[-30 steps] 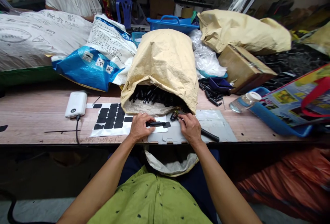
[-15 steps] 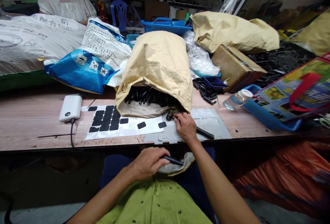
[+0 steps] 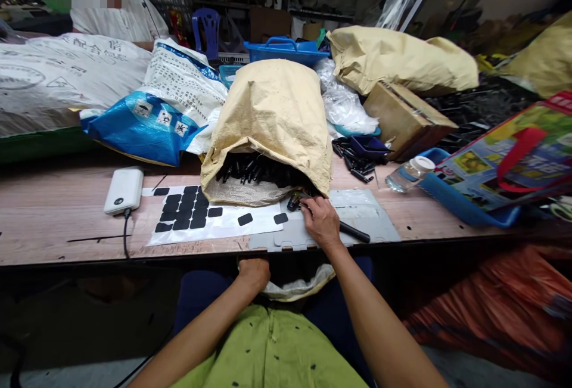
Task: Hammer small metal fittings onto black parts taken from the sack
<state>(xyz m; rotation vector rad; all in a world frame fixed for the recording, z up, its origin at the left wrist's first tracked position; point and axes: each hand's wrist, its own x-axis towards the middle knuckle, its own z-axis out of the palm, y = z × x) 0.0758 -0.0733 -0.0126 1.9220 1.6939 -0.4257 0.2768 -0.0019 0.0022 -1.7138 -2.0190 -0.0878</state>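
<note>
Perhaps risks spilling black pieces by nudging sack with right hand, closed round black-handled tool; can't tell grip of left hand.

Tan sack: matt, creased, paper-like. Black pieces inside: glossy plastic look. Tabletop: smooth wood-grain.

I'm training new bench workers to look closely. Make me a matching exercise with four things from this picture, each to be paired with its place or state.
1. right hand
2. left hand
3. white device
4. bottle

A. has a white cap
B. off the bench, on the lap side
C. joined to a black cable
D. over the grey sheet

Pairs: 1-D, 2-B, 3-C, 4-A
</note>
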